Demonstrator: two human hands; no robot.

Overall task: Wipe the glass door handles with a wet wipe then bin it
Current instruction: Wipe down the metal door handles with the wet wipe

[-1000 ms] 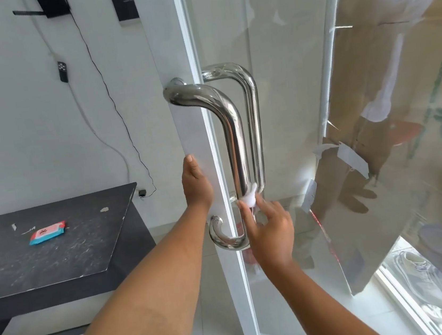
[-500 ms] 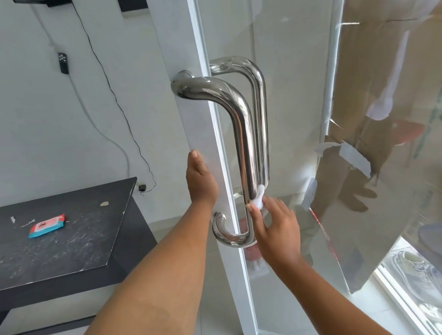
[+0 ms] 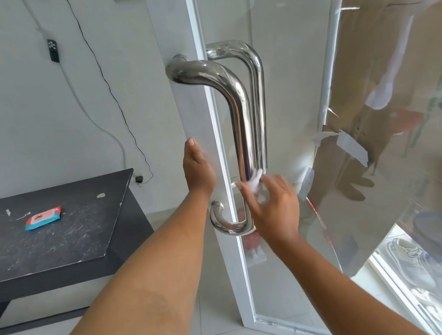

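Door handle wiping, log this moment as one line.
step: wiping | right hand: wet wipe on handle | left hand: steadying door edge

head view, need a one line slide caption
Right hand rubs a wipe low on the steel handle; left hand steadies the door edge.

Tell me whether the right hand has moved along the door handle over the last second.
No. The right hand still presses the wet wipe low on the door handle, just above its bottom curve.
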